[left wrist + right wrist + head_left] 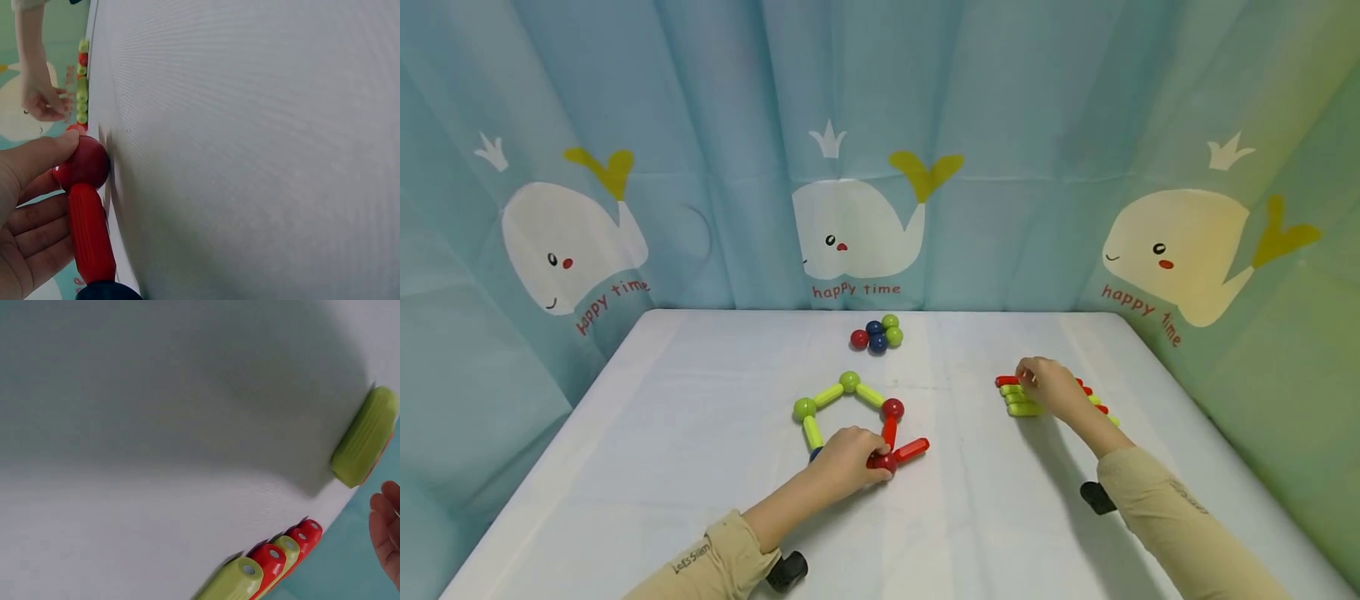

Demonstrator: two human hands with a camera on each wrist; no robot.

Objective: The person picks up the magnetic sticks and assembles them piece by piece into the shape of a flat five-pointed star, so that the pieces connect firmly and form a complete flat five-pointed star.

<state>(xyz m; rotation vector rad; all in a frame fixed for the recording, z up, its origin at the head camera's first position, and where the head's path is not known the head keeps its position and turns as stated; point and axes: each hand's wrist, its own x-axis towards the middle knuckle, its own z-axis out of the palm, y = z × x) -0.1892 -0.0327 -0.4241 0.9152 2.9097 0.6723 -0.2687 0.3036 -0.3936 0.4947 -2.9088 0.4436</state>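
On the left, a pale blue curtain printed with whales hangs behind the white counter. A beige sleeve comes in low, with a black device beside its cuff. Next comes a five-sided ring lying on the counter: a green ball at its left corner, a blue ball partly hidden below it, a second green ball at the top, and a red ball at upper right, joined by green and red rods. The left hand pinches the lower-right red ball between thumb and fingers; a red rod juts outward from that ball. Behind the ring sits a cluster of five loose balls, one red, two blue, two green. Well to the right, the right hand hovers over a row of green and red rods, its fingers loosely bent, with nothing visible in its grip. Another black device sits beside the right sleeve.
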